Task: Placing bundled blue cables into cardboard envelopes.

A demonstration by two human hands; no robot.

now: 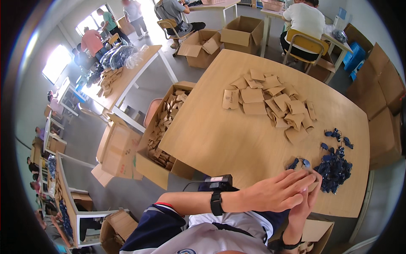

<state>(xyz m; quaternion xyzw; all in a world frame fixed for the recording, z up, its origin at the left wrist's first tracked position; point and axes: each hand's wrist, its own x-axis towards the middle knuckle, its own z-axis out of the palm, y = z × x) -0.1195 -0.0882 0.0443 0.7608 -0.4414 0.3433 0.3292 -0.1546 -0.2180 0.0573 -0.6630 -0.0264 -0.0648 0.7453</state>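
Both my hands meet over the near right part of the wooden table (pixel 198 127). My left hand (pixel 272 190) reaches across from the left, its fingers bent over my right hand (pixel 306 199). Between them shows part of a small brown cardboard sleeve (pixel 313 185), mostly covered by fingers. Just beyond my fingertips lies a small dark-blue item (pixel 298 163) with a paler end; its kind is unclear. Right beside my hands is a pile of similar dark-blue items (pixel 334 171). Farther off, many flat folded cardboard sleeves (pixel 275 101) lie in a loose heap.
An open carton (pixel 154 171) full of cardboard sleeves stands against the table's left side. Another open carton (pixel 120 150) is left of it. Two cartons (pixel 242 36) stand beyond the far edge, near seated people (pixel 304 21). Large cardboard sheets (pixel 380 93) lean at the right.
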